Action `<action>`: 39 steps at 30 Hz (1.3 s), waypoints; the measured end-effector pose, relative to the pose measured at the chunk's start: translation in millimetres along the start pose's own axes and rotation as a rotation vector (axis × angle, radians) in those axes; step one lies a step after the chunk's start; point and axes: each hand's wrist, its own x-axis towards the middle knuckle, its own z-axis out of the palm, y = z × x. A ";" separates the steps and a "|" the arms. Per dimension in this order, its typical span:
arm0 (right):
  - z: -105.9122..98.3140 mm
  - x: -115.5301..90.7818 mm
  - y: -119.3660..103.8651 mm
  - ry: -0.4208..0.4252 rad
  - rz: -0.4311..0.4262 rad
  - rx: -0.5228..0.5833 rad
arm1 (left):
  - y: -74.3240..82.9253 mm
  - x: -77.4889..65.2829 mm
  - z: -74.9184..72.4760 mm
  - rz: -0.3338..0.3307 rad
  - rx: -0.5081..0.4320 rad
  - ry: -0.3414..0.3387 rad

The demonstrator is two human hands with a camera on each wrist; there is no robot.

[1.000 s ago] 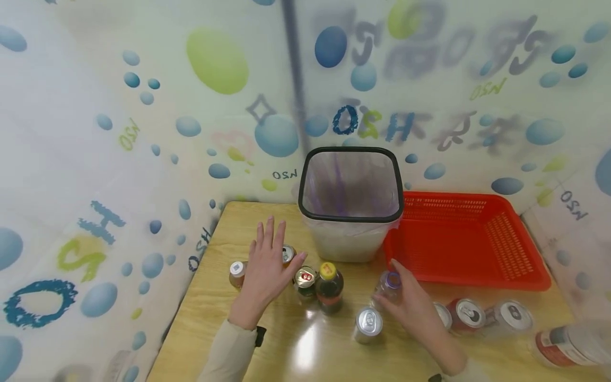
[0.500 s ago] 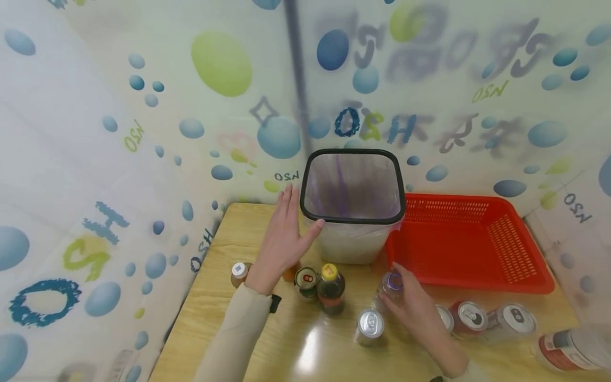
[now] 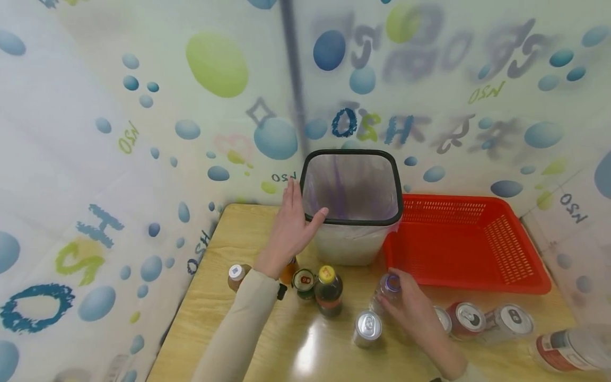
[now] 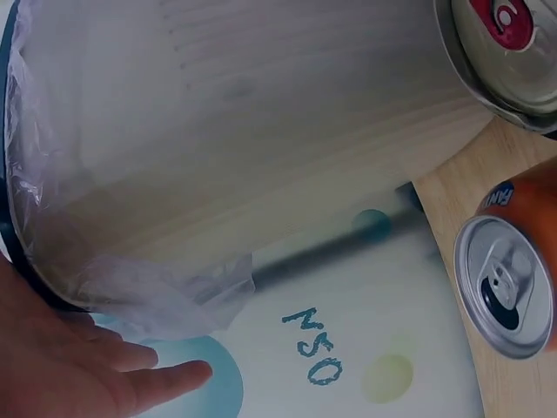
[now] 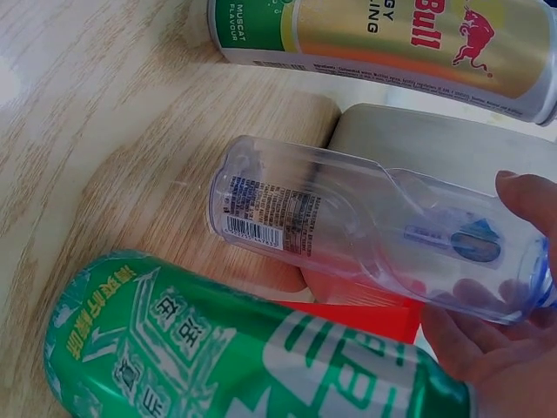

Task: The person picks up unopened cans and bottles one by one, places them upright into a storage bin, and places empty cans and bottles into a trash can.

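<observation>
Layout on the table [image 3: 334, 355], the bin [image 3: 350, 244] taken as dial centre (the patterned wall [image 3: 425, 101] behind marked twelve). The basket [image 3: 458, 249] lay at three; three cans [image 3: 468, 318], before it, at four; the bottle [image 3: 384, 292], in the right hand [image 3: 414, 313], at five; one can [image 3: 368, 330] at six; the left hand [image 3: 288, 231] between eight and nine.

The gold-and-green can [image 5: 383, 35] reads "Bull" in red, "MUSCAT FLAVOUR" in white, and the cut-off endings "GY" and "LING". The green can [image 5: 235, 348] bears yellow characters, 清爽柠檬味, and larger white Chinese characters. A barcode and print too small to read stand on the clear bottle [image 5: 348, 226]. The orange can [image 4: 544, 218] shows "FAN", the rest unclear. On the wall [image 3: 157, 32], "H2O" appears mirrored.
</observation>
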 end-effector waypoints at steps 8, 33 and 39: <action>-7.0 -1.8 6.5 0.067 -0.014 0.056 | 5.0 3.9 3.7 0.022 0.028 -0.017; -139.3 5.2 -61.4 0.344 0.232 0.230 | -0.4 1.1 0.3 -0.007 0.002 -0.036; -160.6 25.2 -80.8 0.503 0.162 0.358 | -1.2 1.9 0.9 -0.009 0.001 -0.037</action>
